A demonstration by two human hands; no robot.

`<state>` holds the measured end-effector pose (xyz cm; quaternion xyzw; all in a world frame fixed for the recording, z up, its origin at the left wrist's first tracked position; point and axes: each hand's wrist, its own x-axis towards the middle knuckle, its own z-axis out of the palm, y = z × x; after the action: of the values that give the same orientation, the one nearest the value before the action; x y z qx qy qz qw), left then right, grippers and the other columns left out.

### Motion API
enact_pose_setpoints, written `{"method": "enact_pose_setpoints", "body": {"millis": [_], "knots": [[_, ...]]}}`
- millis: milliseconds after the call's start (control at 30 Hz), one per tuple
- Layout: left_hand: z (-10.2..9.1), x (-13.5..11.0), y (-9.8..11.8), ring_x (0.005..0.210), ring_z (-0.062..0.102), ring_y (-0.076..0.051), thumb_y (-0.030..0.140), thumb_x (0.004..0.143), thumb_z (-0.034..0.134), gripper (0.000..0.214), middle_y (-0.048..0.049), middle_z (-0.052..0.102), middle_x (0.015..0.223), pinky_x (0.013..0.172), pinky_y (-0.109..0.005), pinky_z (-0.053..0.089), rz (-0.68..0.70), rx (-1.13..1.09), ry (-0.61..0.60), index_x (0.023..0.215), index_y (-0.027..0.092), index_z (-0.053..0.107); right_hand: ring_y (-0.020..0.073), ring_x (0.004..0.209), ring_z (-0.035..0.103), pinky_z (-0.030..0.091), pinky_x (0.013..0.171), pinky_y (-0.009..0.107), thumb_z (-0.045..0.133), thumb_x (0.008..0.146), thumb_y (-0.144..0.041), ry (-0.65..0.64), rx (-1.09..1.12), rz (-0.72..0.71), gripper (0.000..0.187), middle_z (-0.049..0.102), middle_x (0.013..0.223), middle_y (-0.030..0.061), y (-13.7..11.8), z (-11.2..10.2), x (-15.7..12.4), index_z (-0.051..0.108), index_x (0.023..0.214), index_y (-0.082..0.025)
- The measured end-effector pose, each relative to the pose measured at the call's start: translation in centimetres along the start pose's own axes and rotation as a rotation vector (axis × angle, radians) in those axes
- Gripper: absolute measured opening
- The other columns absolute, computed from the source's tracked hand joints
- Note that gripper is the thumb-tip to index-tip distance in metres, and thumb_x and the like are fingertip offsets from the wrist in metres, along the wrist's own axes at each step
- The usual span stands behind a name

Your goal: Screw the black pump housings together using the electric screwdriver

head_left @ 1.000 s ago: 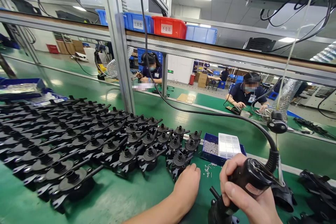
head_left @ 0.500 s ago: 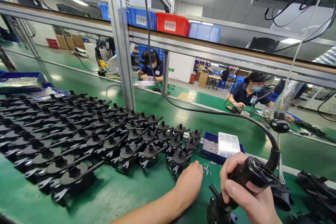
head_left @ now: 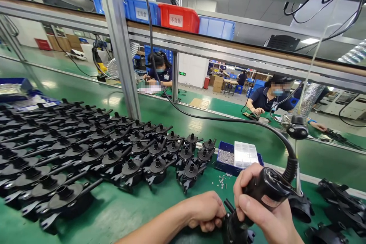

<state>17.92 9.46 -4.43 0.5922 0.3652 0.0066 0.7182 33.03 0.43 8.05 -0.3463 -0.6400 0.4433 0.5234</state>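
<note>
My right hand [head_left: 257, 206] is wrapped around a black corded electric screwdriver [head_left: 267, 190], which tilts down over a black round plastic housing [head_left: 228, 227] at the bottom of the view. The screwdriver's tip is hidden behind my fingers and the housing. At the housing's left side is my left hand [head_left: 204, 209], its fingers curled and closed. Whatever those fingers pinch, if anything, does not show. Small loose screws [head_left: 221, 182] lie on the green bench just beyond my hands. Behind them stands a blue tray [head_left: 224, 166] with many tiny metal screws and a clear lidded compartment box [head_left: 245, 154].
Rows of similar black housings [head_left: 97, 148] with spouts cover the left of the bench [head_left: 120, 213]. More black parts [head_left: 337, 206] lie at right. A metal post [head_left: 117, 45] rises behind the rows. The screwdriver's cable [head_left: 217, 119] arcs across. Co-workers [head_left: 270, 97] sit opposite.
My left hand has moved from beside the loose screws back toward me, to the black housing under the screwdriver. The right hand still grips the screwdriver. The view has shifted slightly.
</note>
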Motion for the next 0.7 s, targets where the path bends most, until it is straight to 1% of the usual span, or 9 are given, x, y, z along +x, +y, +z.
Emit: {"method": "enact_pose_setpoints", "body": {"millis": [33,100,167,233,367,467,567,633,700], "knots": [[-0.2,-0.5,0.5,0.032,0.035,-0.010,0.032,0.067,0.065,0.011,0.0036,0.053,0.054,0.031,-0.022,0.023,-0.037,-0.004,-0.007,0.067,0.023,0.059,0.0168,0.064,0.059,0.043,0.062,0.030,0.075,0.111,-0.051,0.000,0.015,0.002,0.030,0.064,0.087,0.0000,0.0,0.0,0.0,0.059,0.111,-0.026],[-0.7,-1.8,1.4,0.031,0.034,-0.010,0.030,0.063,0.065,0.014,0.0040,0.055,0.058,0.027,-0.021,0.018,-0.080,0.002,-0.008,0.075,0.023,0.065,0.0165,0.064,0.060,0.044,0.062,0.029,0.076,0.110,-0.051,0.004,0.050,0.008,0.030,0.064,0.087,-0.0004,0.0,0.1,0.0,0.059,0.111,-0.026],[-1.3,-3.0,2.1,0.031,0.033,-0.009,0.032,0.063,0.067,0.020,0.0050,0.054,0.058,0.026,-0.020,0.014,-0.089,0.002,-0.014,0.081,0.024,0.069,0.0160,0.064,0.060,0.045,0.062,0.028,0.077,0.110,-0.050,-0.003,0.063,-0.002,0.030,0.065,0.087,-0.0002,0.1,0.2,0.0,0.060,0.111,-0.026],[-1.7,-3.8,2.5,0.032,0.030,-0.008,0.035,0.065,0.074,0.019,0.0068,0.050,0.055,0.026,-0.019,0.013,-0.089,-0.007,-0.028,0.080,0.024,0.070,0.0152,0.062,0.059,0.045,0.060,0.027,0.077,0.110,-0.046,-0.019,0.063,-0.044,0.026,0.065,0.086,-0.0001,0.2,0.2,0.2,0.062,0.110,-0.025],[-1.4,-3.3,2.7,0.035,0.029,-0.008,0.040,0.064,0.092,0.034,0.0082,0.043,0.050,0.027,-0.020,0.012,-0.112,0.044,-0.038,0.066,0.023,0.063,0.0138,0.061,0.058,0.046,0.060,0.025,0.078,0.110,-0.038,-0.034,0.109,-0.101,0.019,0.066,0.085,-0.0003,0.7,0.2,0.7,0.064,0.111,-0.026],[-0.5,-1.9,2.8,0.033,0.032,-0.010,0.037,0.067,0.095,0.034,0.0071,0.044,0.047,0.027,-0.021,0.012,-0.189,0.162,-0.007,0.064,0.024,0.063,0.0136,0.060,0.058,0.046,0.058,0.024,0.078,0.109,-0.037,-0.029,0.143,-0.087,0.018,0.067,0.084,0.0001,0.9,0.3,0.8,0.066,0.109,-0.024],[0.6,-1.0,3.3,0.034,0.041,-0.012,0.025,0.072,0.090,0.027,0.0038,0.050,0.049,0.029,-0.020,0.021,-0.247,0.212,0.023,0.062,0.021,0.064,0.0133,0.056,0.059,0.046,0.055,0.023,0.079,0.107,-0.036,-0.008,0.129,-0.093,0.018,0.067,0.082,0.0005,1.0,0.2,0.8,0.068,0.106,-0.022],[1.3,-0.8,3.6,0.039,0.049,-0.011,0.015,0.075,0.083,0.026,0.0033,0.053,0.054,0.034,-0.020,0.039,-0.245,0.181,0.040,0.061,0.019,0.062,0.0132,0.055,0.060,0.048,0.053,0.022,0.080,0.106,-0.032,0.032,0.141,-0.137,0.016,0.067,0.080,-0.0004,1.0,0.0,1.0,0.068,0.105,-0.023],[1.8,-0.7,3.6,0.047,0.056,-0.011,0.010,0.077,0.077,0.023,0.0031,0.057,0.061,0.047,-0.024,0.058,-0.248,0.110,0.040,0.064,0.018,0.060,0.0132,0.054,0.062,0.051,0.053,0.021,0.080,0.105,-0.029,0.094,0.158,-0.186,0.014,0.068,0.079,-0.0015,0.9,-0.2,1.3,0.067,0.105,-0.024]]}}
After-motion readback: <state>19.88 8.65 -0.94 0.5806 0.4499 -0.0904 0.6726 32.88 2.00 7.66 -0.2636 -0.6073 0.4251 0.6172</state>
